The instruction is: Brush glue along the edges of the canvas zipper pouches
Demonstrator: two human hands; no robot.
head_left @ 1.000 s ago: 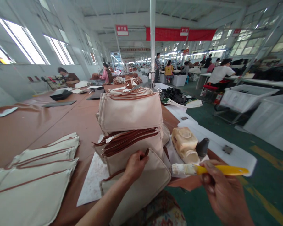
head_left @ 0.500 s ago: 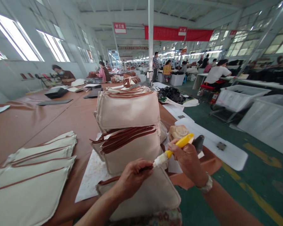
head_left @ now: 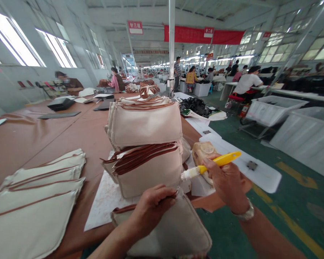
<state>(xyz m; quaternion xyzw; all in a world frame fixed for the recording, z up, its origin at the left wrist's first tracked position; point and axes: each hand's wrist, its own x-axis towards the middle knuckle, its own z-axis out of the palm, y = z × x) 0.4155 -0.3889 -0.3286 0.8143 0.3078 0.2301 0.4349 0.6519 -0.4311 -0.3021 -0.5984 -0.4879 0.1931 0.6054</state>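
Observation:
My left hand (head_left: 153,209) is closed on the top edge of a cream canvas bag piece (head_left: 172,230) with brown trim, at the table's near edge. My right hand (head_left: 226,181) grips a yellow-handled brush (head_left: 212,165), its white bristles pointing left toward the stacks and close above the piece I hold. Just behind my hands stands a tall pile of the same cream pieces (head_left: 145,144) with brown edges. A tan glue bottle (head_left: 202,151) sits right of the pile, partly hidden by my right hand.
A white sheet (head_left: 102,201) lies under the pile on the brown table (head_left: 43,136). Several flat cream pieces (head_left: 35,201) are spread at the left. White boards (head_left: 248,169) jut off the table's right side. Other people sit at far tables; grey bins (head_left: 275,111) stand right.
My right hand swung the brush from the right in to the held piece's top edge, then lifted it slightly up and right. The left hand kept its hold on the piece.

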